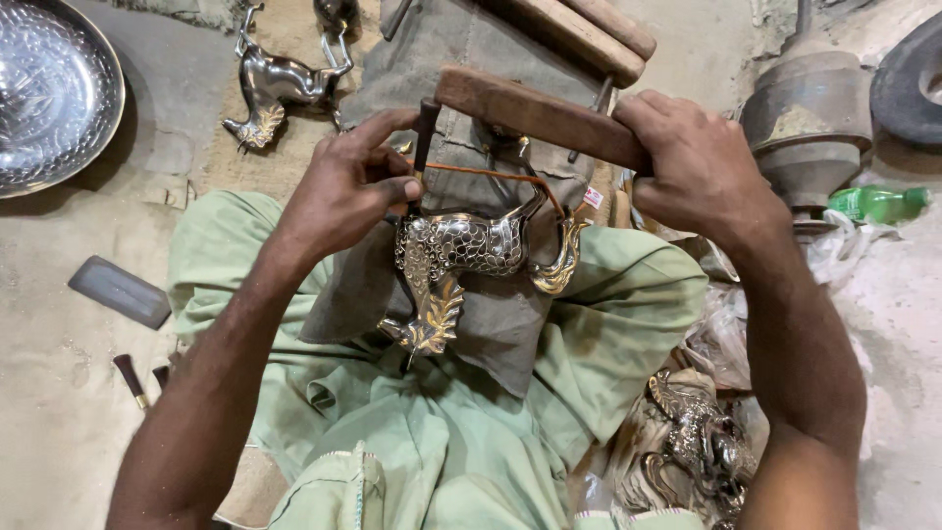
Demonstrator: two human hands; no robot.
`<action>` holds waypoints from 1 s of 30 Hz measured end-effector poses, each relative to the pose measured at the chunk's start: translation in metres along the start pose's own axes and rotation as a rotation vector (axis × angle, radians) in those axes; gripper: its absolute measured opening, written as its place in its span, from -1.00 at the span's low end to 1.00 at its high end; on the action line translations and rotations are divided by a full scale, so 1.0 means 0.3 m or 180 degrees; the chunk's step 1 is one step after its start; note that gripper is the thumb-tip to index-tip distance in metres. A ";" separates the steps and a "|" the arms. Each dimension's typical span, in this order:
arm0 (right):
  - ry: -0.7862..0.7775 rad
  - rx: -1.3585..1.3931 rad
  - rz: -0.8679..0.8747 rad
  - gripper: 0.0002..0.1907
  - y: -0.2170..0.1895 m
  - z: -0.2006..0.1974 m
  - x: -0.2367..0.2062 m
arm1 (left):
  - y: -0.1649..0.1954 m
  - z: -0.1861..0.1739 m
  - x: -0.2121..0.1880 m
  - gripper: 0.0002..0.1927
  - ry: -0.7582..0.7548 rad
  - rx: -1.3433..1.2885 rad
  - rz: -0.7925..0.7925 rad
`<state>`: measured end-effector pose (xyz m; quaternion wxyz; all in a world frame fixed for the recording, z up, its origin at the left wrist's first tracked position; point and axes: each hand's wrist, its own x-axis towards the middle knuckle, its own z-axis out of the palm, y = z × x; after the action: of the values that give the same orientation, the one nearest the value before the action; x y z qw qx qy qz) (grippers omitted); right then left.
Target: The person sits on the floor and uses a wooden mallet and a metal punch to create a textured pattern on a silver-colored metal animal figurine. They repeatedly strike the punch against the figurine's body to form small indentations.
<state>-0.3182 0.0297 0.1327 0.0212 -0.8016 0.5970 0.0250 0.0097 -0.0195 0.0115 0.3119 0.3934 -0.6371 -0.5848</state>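
Metal bird [461,255]: cast, likely heavy, rigid, polished-slippery; thin tail snags. Left hand [343,191] clamped at body, best hold. Right hand [692,162] closed round wooden handle [535,113].

Left hand [345,191] grips the dark upright end of a wooden bow tool [535,113]; right hand [692,162] clasps its wooden bar. Orange cord runs beneath the bar. Below it a metal bird figure [461,260] (silver body, brass tail and beak) lies on grey cloth [505,324] over the lap. Second bird figure [275,88] lies on the floor beyond
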 end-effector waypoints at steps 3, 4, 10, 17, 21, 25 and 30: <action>0.0006 0.0155 0.0288 -0.50 -0.008 -0.007 -0.031 | 0.002 0.013 -0.015 -0.34 0.0145 -0.0494 0.0001; -0.0121 0.0250 0.0532 -0.47 -0.011 -0.006 -0.040 | 0.004 0.023 -0.018 -0.34 0.0103 -0.0711 0.0065; -0.0116 0.1233 0.0662 -0.27 -0.011 0.003 -0.064 | 0.034 0.093 0.010 -0.32 0.0020 0.0099 0.0035; -0.0778 0.1379 0.1046 -0.26 0.006 0.046 -0.015 | 0.073 0.119 -0.001 -0.40 -0.0017 0.0984 0.0115; -0.0015 0.1815 -0.0133 -0.30 0.034 0.066 0.031 | 0.077 0.133 -0.004 -0.42 0.0013 0.1011 -0.0054; -0.0228 0.1438 -0.0289 -0.28 0.049 0.066 0.061 | 0.076 0.138 0.000 -0.53 0.0122 0.1052 0.0006; -0.0248 0.1709 -0.0089 -0.35 0.049 0.062 0.071 | 0.094 0.132 -0.001 -0.45 0.0137 0.1055 0.0181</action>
<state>-0.3264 0.0065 0.1126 0.2563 -0.7739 0.5698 -0.1037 -0.0279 0.0006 0.0347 0.2728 0.4336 -0.7290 -0.4541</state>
